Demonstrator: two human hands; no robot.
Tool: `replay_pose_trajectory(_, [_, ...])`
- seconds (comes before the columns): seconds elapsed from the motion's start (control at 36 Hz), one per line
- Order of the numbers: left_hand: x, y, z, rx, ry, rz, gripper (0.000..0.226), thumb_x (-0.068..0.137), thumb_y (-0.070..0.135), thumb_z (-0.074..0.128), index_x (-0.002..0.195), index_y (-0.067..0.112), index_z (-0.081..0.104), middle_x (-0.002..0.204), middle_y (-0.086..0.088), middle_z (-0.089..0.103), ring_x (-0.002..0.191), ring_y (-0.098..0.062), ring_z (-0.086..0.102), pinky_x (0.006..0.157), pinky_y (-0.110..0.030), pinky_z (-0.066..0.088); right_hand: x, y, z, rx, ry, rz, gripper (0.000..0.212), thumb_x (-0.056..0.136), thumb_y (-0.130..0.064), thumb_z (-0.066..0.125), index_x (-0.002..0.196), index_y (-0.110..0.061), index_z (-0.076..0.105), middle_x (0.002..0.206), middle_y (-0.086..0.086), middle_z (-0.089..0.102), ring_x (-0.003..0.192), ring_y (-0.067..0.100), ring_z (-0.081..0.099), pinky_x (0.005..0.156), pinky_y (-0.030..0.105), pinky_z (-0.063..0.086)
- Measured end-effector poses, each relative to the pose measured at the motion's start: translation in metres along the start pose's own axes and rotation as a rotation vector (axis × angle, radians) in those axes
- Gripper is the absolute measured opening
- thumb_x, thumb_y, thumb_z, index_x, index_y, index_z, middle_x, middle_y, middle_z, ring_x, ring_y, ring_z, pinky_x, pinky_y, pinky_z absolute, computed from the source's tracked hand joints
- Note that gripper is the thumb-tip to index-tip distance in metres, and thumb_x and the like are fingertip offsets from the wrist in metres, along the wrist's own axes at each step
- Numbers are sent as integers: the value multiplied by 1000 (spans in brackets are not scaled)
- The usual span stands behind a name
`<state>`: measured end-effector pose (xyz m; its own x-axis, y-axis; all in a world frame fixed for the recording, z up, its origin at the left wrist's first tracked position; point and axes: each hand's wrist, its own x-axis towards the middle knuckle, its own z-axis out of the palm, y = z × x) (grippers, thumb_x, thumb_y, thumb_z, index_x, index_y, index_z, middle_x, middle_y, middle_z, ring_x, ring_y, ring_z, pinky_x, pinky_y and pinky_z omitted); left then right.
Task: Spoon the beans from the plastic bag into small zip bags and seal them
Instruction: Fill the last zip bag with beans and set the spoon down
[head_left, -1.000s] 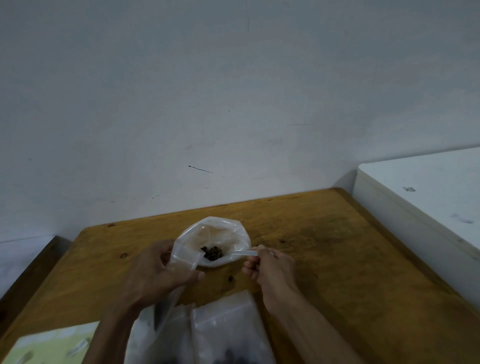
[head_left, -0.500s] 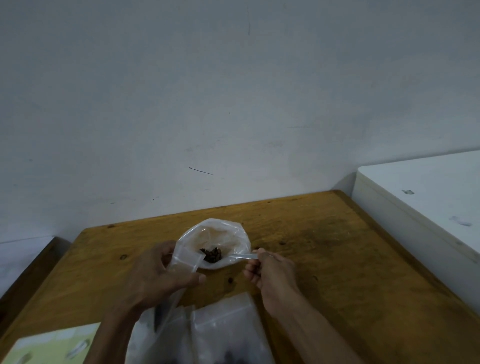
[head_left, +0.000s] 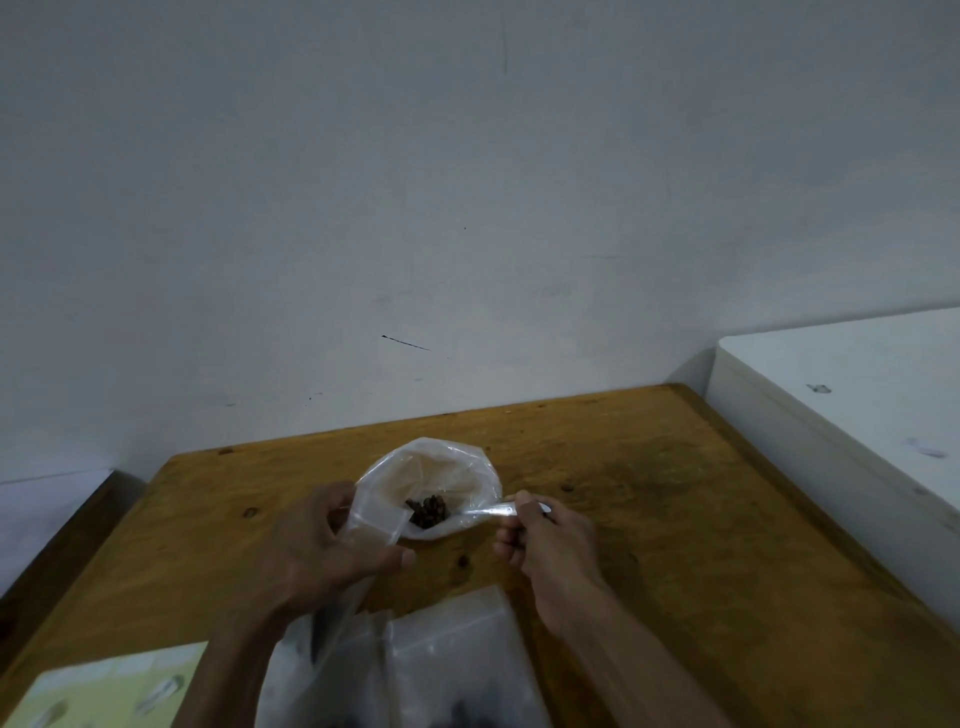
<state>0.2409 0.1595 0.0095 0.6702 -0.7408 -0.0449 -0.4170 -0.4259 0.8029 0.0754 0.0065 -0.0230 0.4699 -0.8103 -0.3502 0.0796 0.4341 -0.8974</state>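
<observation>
Beans (head_left: 427, 510) lie in a small dark heap inside the open plastic bag (head_left: 441, 467) on the wooden table (head_left: 649, 493). The left hand (head_left: 317, 551) grips a small zip bag (head_left: 375, 519) at the plastic bag's near rim, thumb pinched over it. The right hand (head_left: 545, 540) curls round a clear spoon (head_left: 491, 512) whose tip reaches into the plastic bag

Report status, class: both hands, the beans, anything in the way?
Left hand grips zip bag. Right hand holds spoon inside plastic bag, at beans. Nothing obstructing.
</observation>
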Motion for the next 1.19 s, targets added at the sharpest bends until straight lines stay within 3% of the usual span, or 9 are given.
replay_pose_trajectory(0.08, [1, -3, -1, 12, -1, -5, 94, 28, 66, 84, 114, 35, 61, 110, 10, 62, 100, -10, 58, 84, -40, 56, 0, -2, 0, -10, 3, 0, 13, 100, -17, 57, 106, -12, 67, 82, 10, 68, 70, 16, 65, 74, 35, 59])
replay_pose_trajectory(0.31, [3, -7, -1, 78, 0, 24, 96, 29, 70, 86, 114, 34, 59, 106, 8, 65, 94, -14, 63, 80, -41, 59, 1, -12, 1, -3, 22, -10, 15, 100, -16, 57, 106, -8, 68, 79, 10, 67, 65, 15, 65, 51, 20, 51])
replay_pose_trajectory(0.47, [8, -14, 1, 144, -2, 69, 87, 35, 70, 87, 109, 32, 63, 98, 5, 68, 84, -12, 65, 67, -30, 56, -1, -15, 5, 16, 22, -16, 14, 100, -13, 57, 107, -8, 68, 80, 10, 68, 65, 15, 65, 53, 23, 54])
replay_pose_trajectory(0.64, [10, -18, 2, 191, 4, 65, 97, 33, 77, 85, 114, 29, 61, 99, 5, 67, 84, -10, 64, 62, -22, 47, -5, -17, 5, 26, 21, -24, 13, 100, -13, 57, 102, -8, 68, 78, 10, 68, 64, 14, 65, 52, 22, 53])
replay_pose_trajectory(0.75, [10, -18, 1, 186, 9, 50, 100, 32, 75, 86, 117, 29, 60, 104, 5, 66, 88, -11, 63, 65, -24, 50, -9, -20, 1, 14, 32, -47, 14, 100, -15, 57, 99, -7, 68, 76, 9, 66, 63, 15, 64, 50, 21, 51])
replay_pose_trajectory(0.86, [10, -19, 2, 183, 2, 27, 112, 28, 80, 84, 123, 26, 59, 109, 6, 65, 93, -13, 63, 73, -31, 56, -12, -26, -6, -3, 37, -90, 16, 100, -16, 57, 94, -6, 69, 74, 8, 67, 61, 15, 64, 61, 29, 56])
replay_pose_trajectory(0.97, [8, -14, 3, 187, 11, -2, 125, 23, 81, 83, 131, 24, 56, 118, 5, 61, 100, -13, 59, 80, -34, 56, -17, -37, -11, -4, 29, -131, 15, 100, -14, 56, 97, -6, 69, 76, 10, 67, 61, 15, 64, 54, 24, 55])
replay_pose_trajectory(1.08, [5, -9, 3, 210, 11, 6, 126, 24, 80, 84, 132, 22, 56, 117, 3, 59, 99, -14, 58, 74, -29, 53, -21, -46, -13, -4, 29, -159, 16, 100, -13, 57, 95, -6, 70, 72, 8, 67, 60, 14, 63, 52, 24, 54])
replay_pose_trajectory(1.19, [2, -3, 3, 206, 14, 9, 128, 27, 74, 88, 138, 21, 52, 127, 3, 54, 107, -15, 56, 89, -37, 56, -22, -53, -10, 9, 23, -185, 16, 100, -12, 57, 95, -4, 70, 71, 9, 66, 58, 14, 63, 49, 23, 52])
